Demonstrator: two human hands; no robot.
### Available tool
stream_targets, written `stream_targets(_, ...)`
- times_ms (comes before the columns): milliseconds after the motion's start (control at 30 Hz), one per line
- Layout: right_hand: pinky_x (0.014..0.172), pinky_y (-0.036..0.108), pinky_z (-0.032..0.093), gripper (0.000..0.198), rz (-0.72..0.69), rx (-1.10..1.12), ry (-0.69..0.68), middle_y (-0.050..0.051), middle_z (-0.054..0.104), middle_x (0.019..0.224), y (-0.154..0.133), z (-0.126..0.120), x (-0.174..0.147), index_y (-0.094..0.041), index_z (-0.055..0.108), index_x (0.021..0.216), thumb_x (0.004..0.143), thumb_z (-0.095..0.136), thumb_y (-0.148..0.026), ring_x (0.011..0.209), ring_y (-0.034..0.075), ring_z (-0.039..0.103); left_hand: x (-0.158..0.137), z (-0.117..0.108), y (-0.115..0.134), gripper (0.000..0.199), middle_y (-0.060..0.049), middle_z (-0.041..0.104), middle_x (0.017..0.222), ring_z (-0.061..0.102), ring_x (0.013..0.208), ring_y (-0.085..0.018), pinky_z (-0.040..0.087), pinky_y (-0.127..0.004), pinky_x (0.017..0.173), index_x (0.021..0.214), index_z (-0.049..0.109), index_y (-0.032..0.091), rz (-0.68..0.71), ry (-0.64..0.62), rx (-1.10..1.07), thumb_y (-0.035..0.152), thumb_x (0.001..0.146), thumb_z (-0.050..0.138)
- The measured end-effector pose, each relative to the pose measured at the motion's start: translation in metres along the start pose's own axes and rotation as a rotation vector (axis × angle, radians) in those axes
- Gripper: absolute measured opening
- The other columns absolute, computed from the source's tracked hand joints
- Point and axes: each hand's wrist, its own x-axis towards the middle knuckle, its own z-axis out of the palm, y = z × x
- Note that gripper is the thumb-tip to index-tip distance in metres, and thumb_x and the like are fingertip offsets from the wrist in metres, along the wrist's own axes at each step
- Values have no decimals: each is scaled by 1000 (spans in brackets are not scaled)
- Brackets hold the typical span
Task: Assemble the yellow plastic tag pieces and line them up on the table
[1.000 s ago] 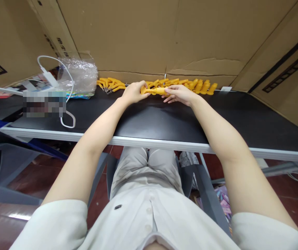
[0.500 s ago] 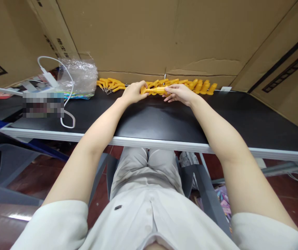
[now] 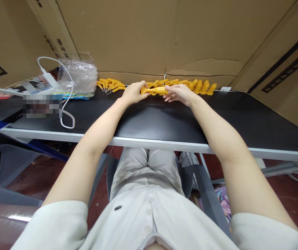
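Note:
Both hands meet at the back of the black table, level with a row of yellow plastic pieces. Between them lies a yellow plastic piece with a ribbed handle (image 3: pixel 160 90), held roughly level; its exact kind is unclear. My left hand (image 3: pixel 135 92) pinches its left end, which is partly hidden by the fingers. The thumb and forefinger of my right hand (image 3: pixel 180 93) close on the right end of the handle, the other fingers loosely spread below. Left of my hands lie yellow pieces (image 3: pixel 112 84) with small metal ends; more yellow pieces (image 3: pixel 203 86) line up at the right.
Brown cardboard (image 3: pixel 143 38) walls in the back and sides of the black table (image 3: pixel 162 121). On the left are clear plastic packaging (image 3: pixel 80 74), a white cable (image 3: pixel 73 83) and a blurred-out object (image 3: pixel 42 106). A small white piece (image 3: pixel 225 89) lies at the back right.
The ribbed handle looks slightly turned between the fingers, and my right fingertips have shifted a little at its end. My left hand stays in place.

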Motion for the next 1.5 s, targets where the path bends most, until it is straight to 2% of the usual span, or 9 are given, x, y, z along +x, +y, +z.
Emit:
stream_targets(167,92,36,69,35,-38,63,7,8,83,96,-3,8,-1,-22,70,106,100,87,-51,86,22,84,-3,-2,2,54,-13,79,131,72,126,-35,55,-43,110,144,69,23,24,-7,-44,41,95,78)
stream_targets(333,98,34,67,29,-145,148,219,8,81,115,-21,-2,5,-23,66,109,105,78,-49,108,23,85,-8,-5,7,89,-18,73,146,74,129,-33,56,-42,115,172,45,20,37,27,-135,43,94,82)
stream_targets(467,98,40,65,35,-259,0,376,12,81,121,-41,-19,11,-27,67,120,110,68,-61,127,30,78,-6,-2,2,76,-15,77,137,76,127,-33,58,-43,112,167,51,21,34,41,-139,41,98,76)
stream_targets(567,107,44,61,37,-343,-142,365,10,82,124,-46,-24,22,-33,67,132,110,66,-63,139,34,69,-5,1,-2,65,-15,79,133,76,123,-33,59,-44,110,158,60,18,38,30,-119,39,98,73)
stream_targets(733,123,40,53,38,-507,-388,399,10,73,152,-34,-16,47,-26,63,140,103,72,-24,142,28,65,-4,1,-1,48,-13,83,121,76,117,-31,59,-43,108,144,71,18,36,-3,-81,37,100,68)
stream_targets(1067,129,65,41,58,-385,-1098,194,24,57,171,20,2,65,-15,53,166,110,49,-28,155,44,57,0,4,-6,40,-11,83,111,77,109,-30,59,-42,105,133,77,19,56,-13,-74,39,100,67)
stream_targets(1300,135,75,29,68,-310,-1178,151,26,61,168,14,2,60,-12,57,168,107,66,-39,156,49,57,-2,2,-4,40,-11,84,113,78,105,-28,58,-39,102,133,78,19,49,-22,-49,37,99,67)
stream_targets(1433,131,63,45,74,-141,-1063,39,20,65,167,-10,-10,56,-18,56,173,105,77,-37,153,44,63,-2,3,-5,38,-10,84,111,78,105,-28,58,-39,102,131,78,20,50,-30,-50,36,100,66)
stream_targets(1500,132,55,47,64,-98,-980,-2,17,67,165,-26,-22,53,-19,66,166,105,80,-29,150,39,67,-2,4,-5,37,-10,84,112,78,106,-28,58,-39,102,131,78,20,49,-32,-44,36,100,65)
